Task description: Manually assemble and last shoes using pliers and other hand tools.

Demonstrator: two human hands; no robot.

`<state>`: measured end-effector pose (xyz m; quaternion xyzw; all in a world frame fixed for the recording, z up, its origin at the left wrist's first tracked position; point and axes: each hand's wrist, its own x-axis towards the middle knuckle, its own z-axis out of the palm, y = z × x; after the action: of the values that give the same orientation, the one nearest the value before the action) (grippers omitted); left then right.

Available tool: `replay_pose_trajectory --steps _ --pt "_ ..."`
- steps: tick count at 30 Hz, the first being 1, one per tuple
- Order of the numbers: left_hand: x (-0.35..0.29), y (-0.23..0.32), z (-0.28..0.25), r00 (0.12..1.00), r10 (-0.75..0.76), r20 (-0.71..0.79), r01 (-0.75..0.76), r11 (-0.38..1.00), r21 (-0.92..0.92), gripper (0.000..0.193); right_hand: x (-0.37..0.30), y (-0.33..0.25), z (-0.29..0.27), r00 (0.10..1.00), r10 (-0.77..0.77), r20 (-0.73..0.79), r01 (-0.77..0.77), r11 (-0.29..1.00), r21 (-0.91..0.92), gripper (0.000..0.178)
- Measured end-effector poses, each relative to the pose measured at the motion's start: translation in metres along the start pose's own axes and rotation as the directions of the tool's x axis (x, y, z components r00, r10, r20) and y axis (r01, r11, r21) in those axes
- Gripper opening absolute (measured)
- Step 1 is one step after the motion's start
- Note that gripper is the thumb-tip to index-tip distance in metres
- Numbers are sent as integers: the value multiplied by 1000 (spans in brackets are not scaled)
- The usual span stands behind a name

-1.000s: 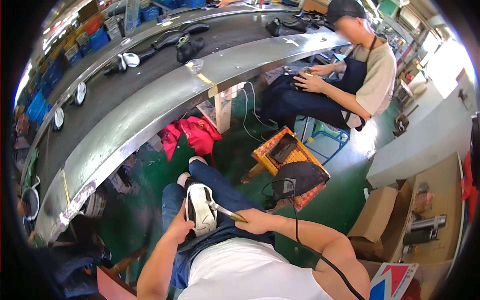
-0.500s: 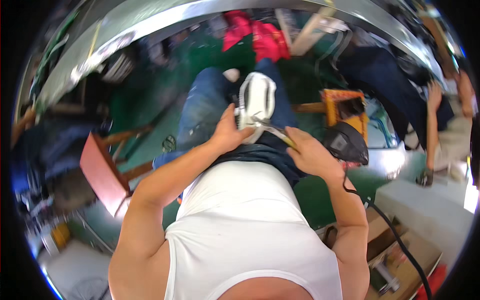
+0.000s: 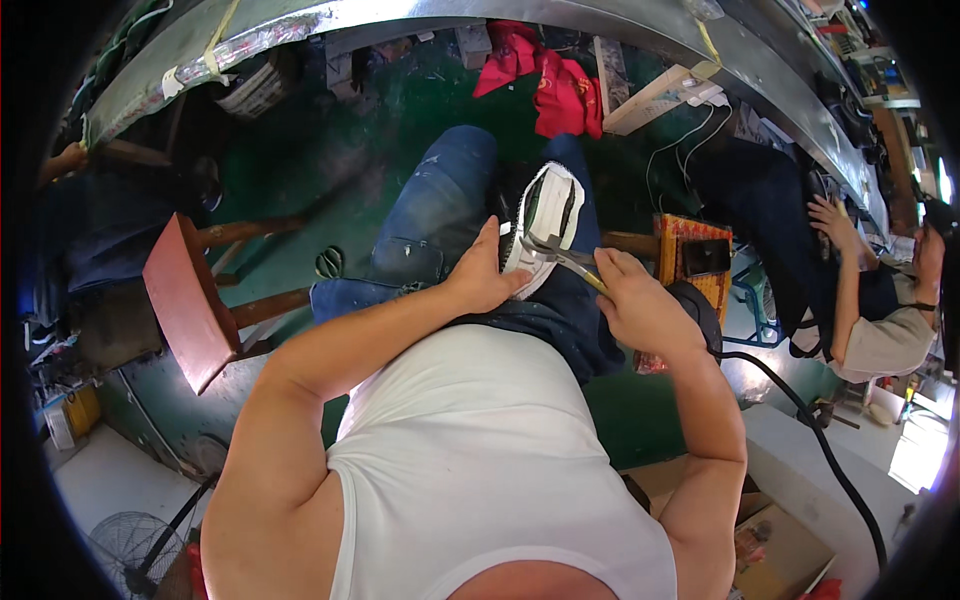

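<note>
A shoe (image 3: pixel 547 205) with a white underside and a dark rim lies across my lap, its underside facing up. My left hand (image 3: pixel 478 275) grips the near end of it from the left, the thumb against its edge. My right hand (image 3: pixel 640 298) is closed round the yellow handle of a pair of metal pliers (image 3: pixel 572 259). The jaws of the pliers rest at the shoe's near part, close to my left fingers. Whether the jaws pinch any material is too small to tell.
An orange stool (image 3: pixel 715 285) with a dark phone (image 3: pixel 707 257) stands to my right, a reddish wooden stool (image 3: pixel 185 305) to my left. A metal bench edge (image 3: pixel 400 22) runs across the far side. A co-worker's hand (image 3: pixel 838 225) is at far right. A black hose (image 3: pixel 815 425) trails behind my right arm.
The view has shifted and sharpened. Both hands, the shoe and the pliers appear slightly farther right in the picture. The grips stay the same.
</note>
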<state>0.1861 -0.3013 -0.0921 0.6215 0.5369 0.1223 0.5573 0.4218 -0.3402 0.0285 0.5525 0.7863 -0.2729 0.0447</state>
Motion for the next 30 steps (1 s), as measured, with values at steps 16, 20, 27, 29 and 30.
replay_pose_trajectory --steps 16,20,27,29,30 --pt "43 13 6 873 -487 42 316 497 -808 62 73 33 20 982 -4 190 -27 986 162 23" --pt "62 1 21 856 -451 -252 309 838 -449 57 57 29 68 995 95 -24 -84 956 282 25" --pt "56 1 25 905 -144 -400 88 984 -156 51 41 21 45 970 191 148 -230 918 324 38" --pt "52 -4 29 912 13 -410 -42 997 -63 50 35 26 43 993 111 30 -114 975 191 44" --pt "50 -4 30 912 17 -409 -47 997 -62 50 33 31 48 993 113 26 -116 975 189 44"
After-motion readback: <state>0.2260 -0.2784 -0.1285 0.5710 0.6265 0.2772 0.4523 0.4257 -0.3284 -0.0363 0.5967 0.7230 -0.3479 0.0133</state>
